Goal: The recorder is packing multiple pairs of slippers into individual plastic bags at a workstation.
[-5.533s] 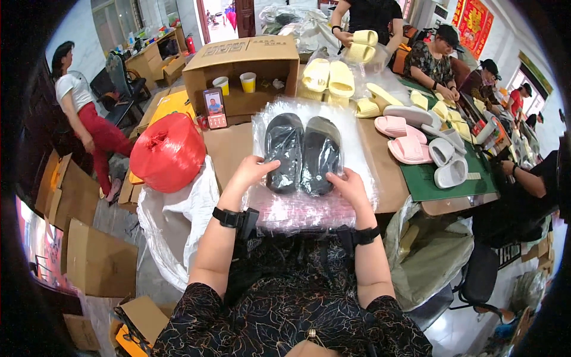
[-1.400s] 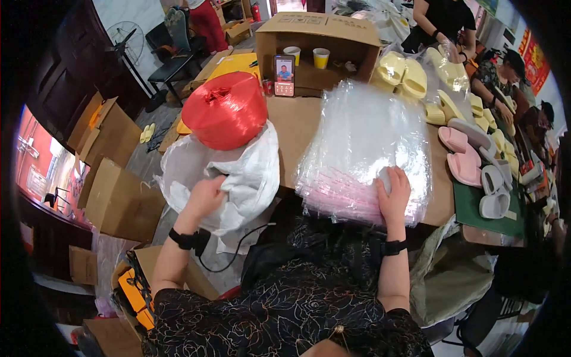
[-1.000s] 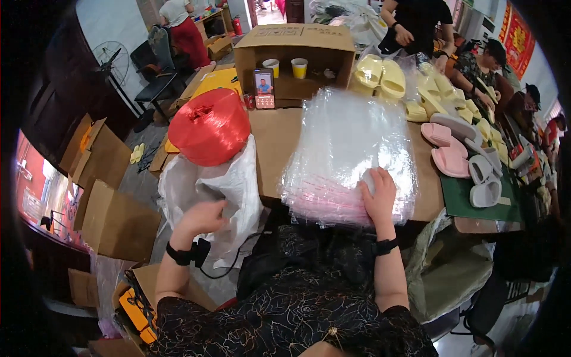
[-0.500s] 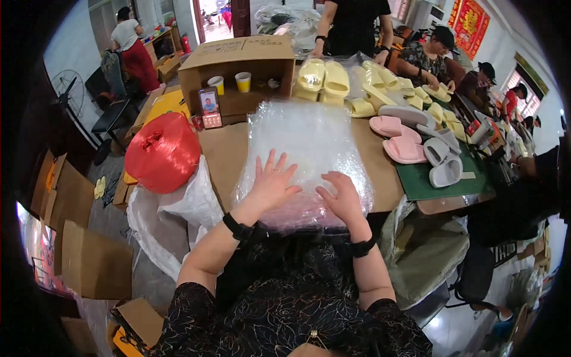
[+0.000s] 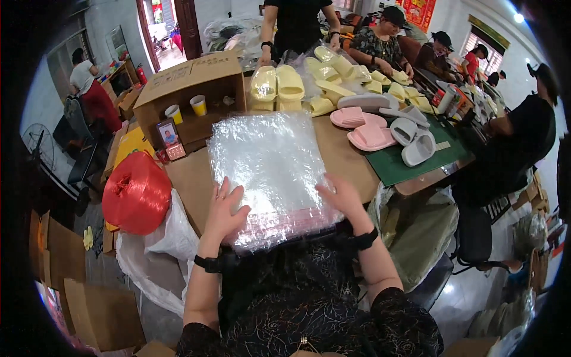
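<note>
While both hands (image 5: 226, 215) (image 5: 345, 200) lie spread at its sides, a rectangular stack of crinkled plastic bags (image 5: 273, 169) gleams.

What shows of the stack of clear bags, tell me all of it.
The stack of clear bags looks like thin, glossy, wrinkled plastic, with a pinkish band across its near end. It lies flat on the brown tabletop. The left hand rests on its left side; the right hand is at its right edge.
</note>
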A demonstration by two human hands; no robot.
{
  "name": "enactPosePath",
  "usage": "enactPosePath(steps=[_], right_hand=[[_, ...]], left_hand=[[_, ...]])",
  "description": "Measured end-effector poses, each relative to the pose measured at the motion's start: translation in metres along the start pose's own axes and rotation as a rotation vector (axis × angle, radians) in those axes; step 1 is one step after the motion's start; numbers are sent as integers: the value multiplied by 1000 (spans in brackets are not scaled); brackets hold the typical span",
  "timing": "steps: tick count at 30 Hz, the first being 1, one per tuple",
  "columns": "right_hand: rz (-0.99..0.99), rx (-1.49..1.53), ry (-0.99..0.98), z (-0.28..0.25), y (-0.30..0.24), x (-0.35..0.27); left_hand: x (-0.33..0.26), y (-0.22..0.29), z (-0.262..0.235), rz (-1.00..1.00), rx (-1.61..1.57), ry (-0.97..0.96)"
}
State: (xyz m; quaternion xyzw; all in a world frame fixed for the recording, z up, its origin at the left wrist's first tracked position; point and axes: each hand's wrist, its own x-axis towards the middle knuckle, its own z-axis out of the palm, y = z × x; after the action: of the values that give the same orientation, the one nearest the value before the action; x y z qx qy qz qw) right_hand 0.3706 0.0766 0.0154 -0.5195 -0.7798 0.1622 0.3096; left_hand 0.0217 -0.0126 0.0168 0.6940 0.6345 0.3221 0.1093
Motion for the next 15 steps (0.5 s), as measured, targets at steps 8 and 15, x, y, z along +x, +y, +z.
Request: enactPosePath(steps=[8,15], right_hand=[[188,-241,581,-59,129,116],[412,-419,303,-68,163,152]], left_hand=[[6,32,-4,231,268,8],[-8,11,18,160,189,-148]])
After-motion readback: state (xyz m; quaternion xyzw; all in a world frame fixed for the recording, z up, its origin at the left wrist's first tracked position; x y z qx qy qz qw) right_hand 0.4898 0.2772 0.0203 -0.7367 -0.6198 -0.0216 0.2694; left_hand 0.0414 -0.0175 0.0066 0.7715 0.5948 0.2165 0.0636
